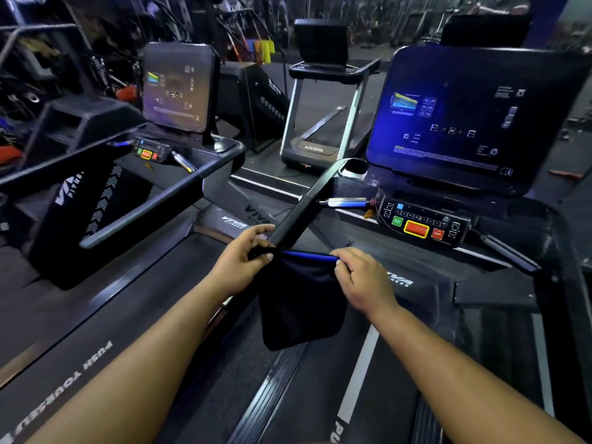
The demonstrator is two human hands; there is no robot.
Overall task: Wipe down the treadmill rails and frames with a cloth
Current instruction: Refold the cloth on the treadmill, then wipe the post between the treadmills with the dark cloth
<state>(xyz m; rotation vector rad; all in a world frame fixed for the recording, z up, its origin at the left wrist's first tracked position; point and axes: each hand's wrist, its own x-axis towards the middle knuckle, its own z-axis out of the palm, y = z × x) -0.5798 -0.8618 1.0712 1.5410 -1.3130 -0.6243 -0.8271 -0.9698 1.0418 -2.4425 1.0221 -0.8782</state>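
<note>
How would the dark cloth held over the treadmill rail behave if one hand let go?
The cloth hangs limp below both pinching hands, so it is probably floppy and light. Released by the left hand, it would likely swing under the right hand.

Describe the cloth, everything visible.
The cloth is dark, nearly black, soft fabric with a bright blue strip along its top edge. That edge is stretched taut between the left hand and right hand, each pinching one end. The rest hangs down loosely over the near end of the treadmill's black side rail, in front of the console.
</note>
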